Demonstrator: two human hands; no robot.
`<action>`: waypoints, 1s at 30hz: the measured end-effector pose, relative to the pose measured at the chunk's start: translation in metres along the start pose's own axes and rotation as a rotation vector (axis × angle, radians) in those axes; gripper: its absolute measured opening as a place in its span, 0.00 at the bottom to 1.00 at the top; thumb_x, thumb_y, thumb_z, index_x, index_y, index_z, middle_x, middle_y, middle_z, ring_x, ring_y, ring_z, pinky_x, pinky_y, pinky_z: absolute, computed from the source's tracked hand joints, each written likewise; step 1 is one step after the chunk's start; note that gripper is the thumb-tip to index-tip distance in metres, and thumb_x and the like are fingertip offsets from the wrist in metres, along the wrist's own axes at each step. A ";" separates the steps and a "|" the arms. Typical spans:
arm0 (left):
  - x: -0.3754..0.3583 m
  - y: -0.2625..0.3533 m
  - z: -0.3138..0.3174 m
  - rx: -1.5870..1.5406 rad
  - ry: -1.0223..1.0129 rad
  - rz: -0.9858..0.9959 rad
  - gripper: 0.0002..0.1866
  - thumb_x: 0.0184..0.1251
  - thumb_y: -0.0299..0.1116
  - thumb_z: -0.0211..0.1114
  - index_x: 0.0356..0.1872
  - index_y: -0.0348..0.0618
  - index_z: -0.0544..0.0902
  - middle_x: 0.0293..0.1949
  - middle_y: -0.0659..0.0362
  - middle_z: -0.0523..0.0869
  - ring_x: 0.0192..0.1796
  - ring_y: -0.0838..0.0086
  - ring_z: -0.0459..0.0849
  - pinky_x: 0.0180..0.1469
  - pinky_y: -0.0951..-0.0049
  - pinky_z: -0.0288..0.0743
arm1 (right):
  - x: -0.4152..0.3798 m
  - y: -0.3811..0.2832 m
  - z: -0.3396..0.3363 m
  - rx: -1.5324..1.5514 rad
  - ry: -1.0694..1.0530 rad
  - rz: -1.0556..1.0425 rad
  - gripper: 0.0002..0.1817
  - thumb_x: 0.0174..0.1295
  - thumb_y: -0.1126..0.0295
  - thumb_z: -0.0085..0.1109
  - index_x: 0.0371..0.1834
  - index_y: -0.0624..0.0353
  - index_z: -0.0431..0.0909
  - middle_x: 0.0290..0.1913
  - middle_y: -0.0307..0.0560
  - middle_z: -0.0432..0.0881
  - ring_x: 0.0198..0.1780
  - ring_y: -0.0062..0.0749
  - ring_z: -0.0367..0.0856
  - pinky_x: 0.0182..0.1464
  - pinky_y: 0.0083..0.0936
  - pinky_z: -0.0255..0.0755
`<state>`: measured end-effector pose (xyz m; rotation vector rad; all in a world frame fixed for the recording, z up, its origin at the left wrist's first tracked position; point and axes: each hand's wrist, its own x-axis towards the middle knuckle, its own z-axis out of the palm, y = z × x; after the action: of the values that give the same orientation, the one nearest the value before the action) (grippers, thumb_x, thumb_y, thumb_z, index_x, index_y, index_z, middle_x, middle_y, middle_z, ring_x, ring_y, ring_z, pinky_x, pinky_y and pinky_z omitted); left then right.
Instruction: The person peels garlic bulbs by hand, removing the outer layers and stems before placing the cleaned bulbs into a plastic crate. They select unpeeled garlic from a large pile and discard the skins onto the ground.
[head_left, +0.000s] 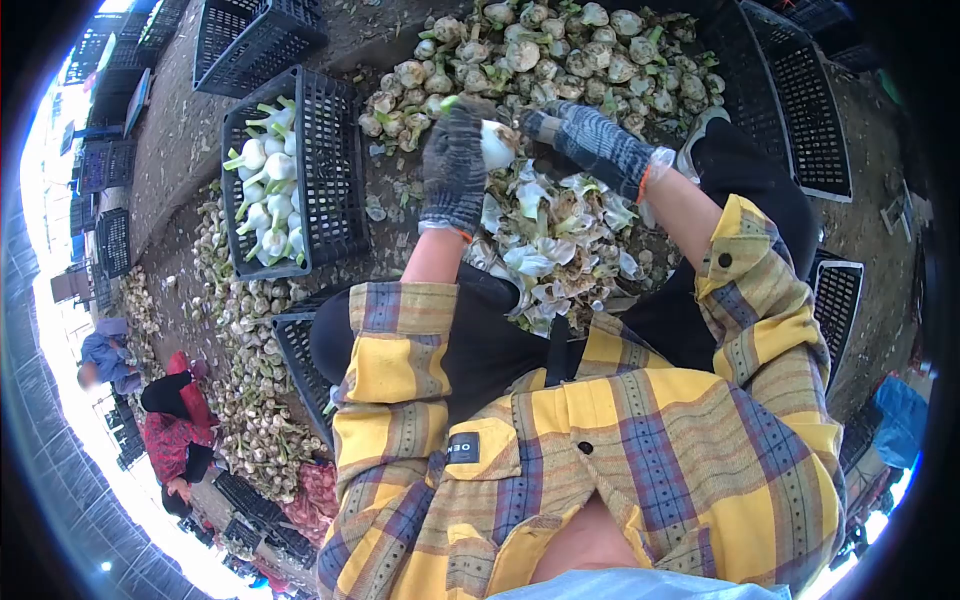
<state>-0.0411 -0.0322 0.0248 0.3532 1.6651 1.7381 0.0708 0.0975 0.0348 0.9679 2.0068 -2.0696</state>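
Head view, fisheye, edges dark and bent. Two gloved hands meet over one white bulb (497, 145), held above the person's lap. Left hand (455, 165) in a dark knit glove is closed around the bulb's left side; its fingers hide most of that side. Right hand (590, 140) in a grey-blue knit glove reaches to the bulb from the right; its fingertips sit at the bulb, but whether they pinch it or hold a tool cannot be made out. A green stub shows at the bulb's top.

Below the hands, a heap of pale peelings (545, 250) covers the ground between the knees; too tangled to count. Beyond the hands, a pile of unpeeled bulbs (545, 50) with dirty skins, several dozen, upper edge cut off by the frame.

One crate (335, 170) to the left holds cleaned white bulbs (265, 190) with green stalks, roughly a dozen visible, bunched at its left end. A second crate (255, 35) lies above it, contents not visible. More crates (800, 100) on the right, partly hidden by the knee. A long row of bulbs (245, 380) runs down the left side.

Far left, two other people (175, 420), small and warped; their hands cannot be made out.
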 end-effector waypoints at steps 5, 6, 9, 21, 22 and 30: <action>-0.007 -0.003 0.004 0.357 -0.118 0.288 0.19 0.67 0.44 0.50 0.42 0.35 0.77 0.36 0.59 0.80 0.37 0.78 0.74 0.42 0.76 0.69 | -0.011 -0.010 0.005 0.163 -0.023 0.165 0.23 0.50 0.53 0.63 0.33 0.66 0.74 0.25 0.45 0.77 0.22 0.26 0.77 0.24 0.21 0.76; -0.006 -0.004 0.002 0.357 -0.116 0.288 0.19 0.67 0.44 0.50 0.42 0.35 0.77 0.36 0.59 0.80 0.37 0.78 0.74 0.42 0.76 0.69 | -0.008 0.000 0.003 0.231 -0.060 0.100 0.23 0.50 0.54 0.64 0.35 0.67 0.74 0.26 0.46 0.78 0.23 0.26 0.78 0.25 0.21 0.76; -0.002 -0.009 0.000 0.429 -0.079 0.273 0.19 0.67 0.44 0.50 0.43 0.35 0.77 0.35 0.59 0.80 0.38 0.77 0.75 0.43 0.75 0.69 | -0.010 -0.003 -0.003 0.257 -0.144 0.090 0.23 0.55 0.55 0.60 0.43 0.63 0.72 0.32 0.45 0.79 0.28 0.26 0.79 0.32 0.23 0.76; -0.004 0.004 0.010 0.346 0.046 -0.107 0.23 0.61 0.49 0.57 0.42 0.36 0.76 0.34 0.58 0.80 0.36 0.77 0.78 0.36 0.76 0.72 | -0.005 0.009 0.001 -0.614 0.183 -0.333 0.13 0.58 0.69 0.54 0.41 0.68 0.73 0.33 0.49 0.80 0.31 0.25 0.78 0.33 0.22 0.75; -0.006 0.005 0.010 0.274 0.027 -0.186 0.23 0.60 0.50 0.57 0.43 0.38 0.76 0.36 0.57 0.80 0.35 0.76 0.78 0.34 0.76 0.74 | -0.002 0.011 0.002 -0.211 0.190 -0.206 0.12 0.57 0.69 0.54 0.39 0.67 0.73 0.30 0.50 0.79 0.28 0.26 0.78 0.31 0.23 0.75; 0.010 -0.009 0.004 -0.328 0.022 -0.279 0.18 0.62 0.41 0.54 0.50 0.42 0.73 0.45 0.53 0.77 0.44 0.66 0.78 0.42 0.64 0.76 | 0.012 0.027 -0.011 0.695 0.273 0.156 0.08 0.59 0.72 0.48 0.34 0.66 0.73 0.29 0.50 0.79 0.29 0.35 0.79 0.34 0.31 0.76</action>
<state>-0.0428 -0.0234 0.0140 -0.0486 1.3386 1.7642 0.0785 0.1079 0.0066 1.5179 1.2187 -2.7097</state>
